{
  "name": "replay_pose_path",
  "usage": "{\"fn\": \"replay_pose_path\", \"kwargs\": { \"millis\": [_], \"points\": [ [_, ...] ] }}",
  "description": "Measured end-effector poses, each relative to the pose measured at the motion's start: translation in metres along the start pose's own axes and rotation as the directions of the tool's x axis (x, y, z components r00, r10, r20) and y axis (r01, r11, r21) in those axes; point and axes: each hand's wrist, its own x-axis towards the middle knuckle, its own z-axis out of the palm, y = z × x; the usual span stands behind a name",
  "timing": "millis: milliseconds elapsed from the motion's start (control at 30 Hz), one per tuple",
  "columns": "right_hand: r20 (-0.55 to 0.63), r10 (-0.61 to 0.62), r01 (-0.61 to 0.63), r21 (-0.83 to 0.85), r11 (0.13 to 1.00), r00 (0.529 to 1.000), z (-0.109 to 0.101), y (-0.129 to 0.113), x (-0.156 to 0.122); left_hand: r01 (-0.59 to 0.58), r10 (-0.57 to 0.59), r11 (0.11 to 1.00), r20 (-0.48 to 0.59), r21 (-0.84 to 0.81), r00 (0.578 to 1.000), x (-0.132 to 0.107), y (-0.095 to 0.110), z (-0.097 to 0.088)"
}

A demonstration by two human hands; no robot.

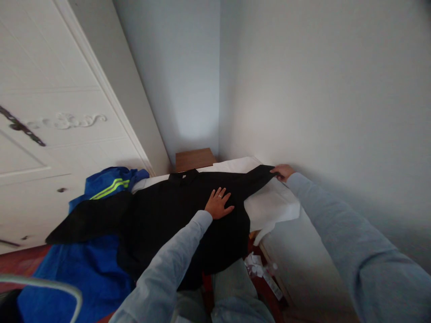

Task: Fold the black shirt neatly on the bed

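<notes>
A black long-sleeved shirt [161, 215] lies spread across the middle of the frame, on a white cloth [272, 202] whose support is mostly hidden. The left hand [218, 204] rests flat on the shirt's chest, fingers spread, gripping nothing. The right hand [282, 172], right of centre, pinches the end of one sleeve [259, 177] and holds it out toward the wall [323, 98]. The other sleeve [90, 217] reaches left across a blue garment with yellow stripes [111, 186] and blue fabric [81, 273] at lower left.

The shirt's lower part hangs over the near side, so its weight could drag the whole piece toward the person if the left hand lifted. A hard pull at the cuff could skew the body or wrinkle the shoulder, as only one palm pins it. The white cloth, loose at its right end, could slip along with it. The left-hand sleeve might bunch or shift, since it lies over uneven, folded fabric.
</notes>
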Motion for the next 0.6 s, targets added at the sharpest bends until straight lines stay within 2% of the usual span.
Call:
{"fn": "replay_pose_path", "kwargs": {
  "millis": [167,300,467,600],
  "points": [
    [-0.025,0.095,-0.095,-0.017,0.995,0.995,0.006,0.001,0.005,-0.001,0.001,0.999,-0.005,-0.036,1.000,0.000,-0.001,0.004],
    [-0.020,0.146,-0.147,-0.026,0.989,0.989,0.014,0.009,0.008,0.014,-0.012,0.996,0.016,-0.092,1.000,0.009,-0.010,-0.007],
    [0.042,0.156,-0.155,-0.041,0.987,0.987,0.018,0.020,0.009,0.081,-0.084,0.993,-0.038,-0.087,0.996,0.045,-0.033,-0.035],
    [0.082,0.128,-0.124,-0.049,0.991,0.988,0.023,0.020,0.010,0.105,-0.107,0.993,-0.046,-0.047,0.993,0.075,-0.046,-0.040]
  ]
}}
